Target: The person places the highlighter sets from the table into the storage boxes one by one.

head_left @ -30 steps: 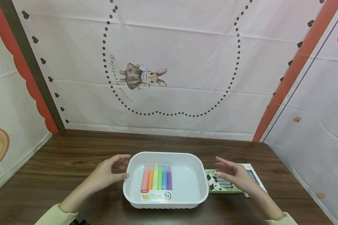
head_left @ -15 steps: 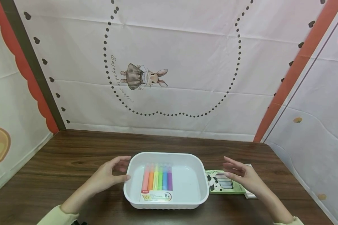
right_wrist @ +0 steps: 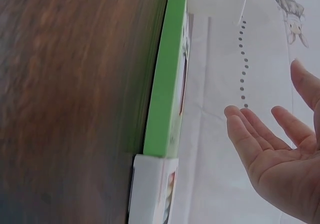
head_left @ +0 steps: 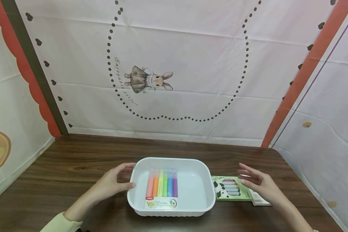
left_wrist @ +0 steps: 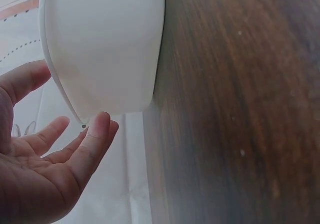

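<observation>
A white plastic tray [head_left: 195,190] stands on the table, holding a clear pack of highlighters [head_left: 161,187] in several colours at its left. At the tray's left side is my left hand [head_left: 111,183], thumb at the rim and fingers loosely bent near the far corner; the left wrist view has the fingertips [left_wrist: 100,126] right by that corner. My right hand [head_left: 259,183] hovers with nothing in it, fingers relaxed, above a green panda box [head_left: 235,190] with pastel sticks in its window. Beside that box lies a white box [head_left: 261,199], partly hidden under the right hand.
Dark wood tabletop [head_left: 104,151] surrounds the tray. Behind it rises a pale cloth backdrop [head_left: 191,77] with a printed rabbit, and a similar cloth [head_left: 322,154] borders the right side. The green box's left end lies close against the tray.
My right hand has moved right, away from the tray, uncovering more of the green box. The left thumb has come slightly closer over the tray rim. Tray and highlighters stay in place.
</observation>
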A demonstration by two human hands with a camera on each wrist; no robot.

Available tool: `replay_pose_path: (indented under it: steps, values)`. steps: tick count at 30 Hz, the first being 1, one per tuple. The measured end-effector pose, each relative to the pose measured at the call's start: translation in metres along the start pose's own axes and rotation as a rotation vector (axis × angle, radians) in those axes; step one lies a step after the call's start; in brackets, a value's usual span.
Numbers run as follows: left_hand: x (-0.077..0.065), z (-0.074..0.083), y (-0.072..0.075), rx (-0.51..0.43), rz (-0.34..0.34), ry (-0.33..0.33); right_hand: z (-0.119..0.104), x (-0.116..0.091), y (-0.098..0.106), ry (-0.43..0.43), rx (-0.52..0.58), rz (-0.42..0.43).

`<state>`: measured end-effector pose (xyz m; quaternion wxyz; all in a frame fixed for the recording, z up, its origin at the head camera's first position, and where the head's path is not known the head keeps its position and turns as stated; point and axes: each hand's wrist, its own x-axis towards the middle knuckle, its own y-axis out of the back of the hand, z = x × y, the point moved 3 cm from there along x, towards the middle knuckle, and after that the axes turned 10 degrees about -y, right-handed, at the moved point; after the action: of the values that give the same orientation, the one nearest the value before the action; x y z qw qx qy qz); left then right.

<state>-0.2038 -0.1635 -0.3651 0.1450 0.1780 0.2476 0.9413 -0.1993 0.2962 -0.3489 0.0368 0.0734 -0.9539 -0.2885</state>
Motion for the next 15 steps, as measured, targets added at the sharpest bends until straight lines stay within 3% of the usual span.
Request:
replay_pose_path:
  steps: [5,15]
  values:
    - [0.0,-0.003,0.001,-0.045,-0.021,-0.013,0.005,-0.004,0.009,-0.051,-0.015,0.03]
    - [0.001,-0.005,-0.004,-0.105,-0.105,-0.041,0.008,-0.01,0.019,-0.033,0.039,0.045]
